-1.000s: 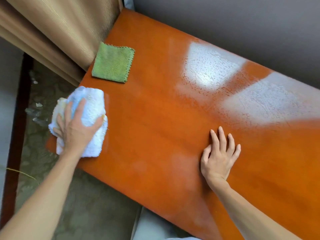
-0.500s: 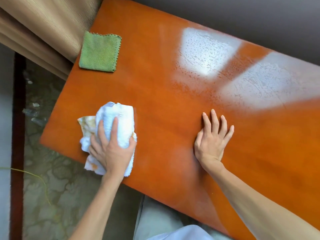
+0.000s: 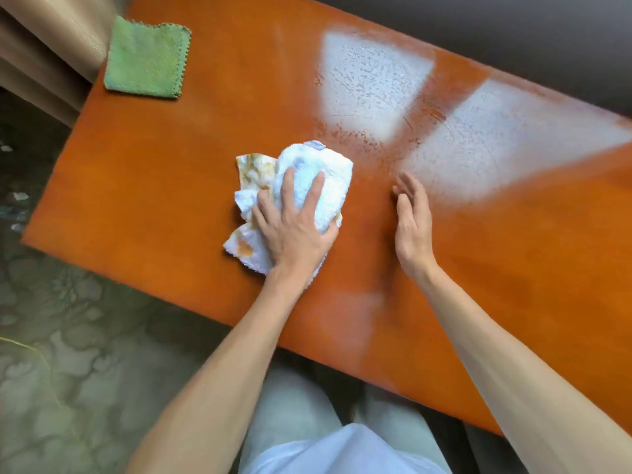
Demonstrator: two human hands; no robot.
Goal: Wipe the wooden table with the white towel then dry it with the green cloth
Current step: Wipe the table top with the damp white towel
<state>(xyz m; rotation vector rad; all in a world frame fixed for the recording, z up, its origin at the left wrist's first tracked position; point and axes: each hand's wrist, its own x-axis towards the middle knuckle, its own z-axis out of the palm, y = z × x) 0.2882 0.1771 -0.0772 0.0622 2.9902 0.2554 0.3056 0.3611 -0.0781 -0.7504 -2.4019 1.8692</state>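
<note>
The orange wooden table (image 3: 178,186) fills most of the view. A bunched white towel (image 3: 318,172) with yellowish stains lies near the table's middle. My left hand (image 3: 290,227) presses down on it, fingers spread over the top and thumb curled round its right side. My right hand (image 3: 412,217) is just to the right of the towel, turned on its edge with fingers straight and relaxed, holding nothing. The folded green cloth (image 3: 147,58) lies flat at the table's far left corner, well away from both hands.
Two bright patches of reflected light (image 3: 372,83) show droplets on the far half of the table. A beige curtain (image 3: 44,46) hangs by the left corner. A dark wall (image 3: 513,25) runs behind the table. Patterned floor (image 3: 68,354) lies to the left.
My left hand has slid the white towel from the table's left edge rightward to the middle. My right hand has lifted from lying flat on the table and turned on its edge.
</note>
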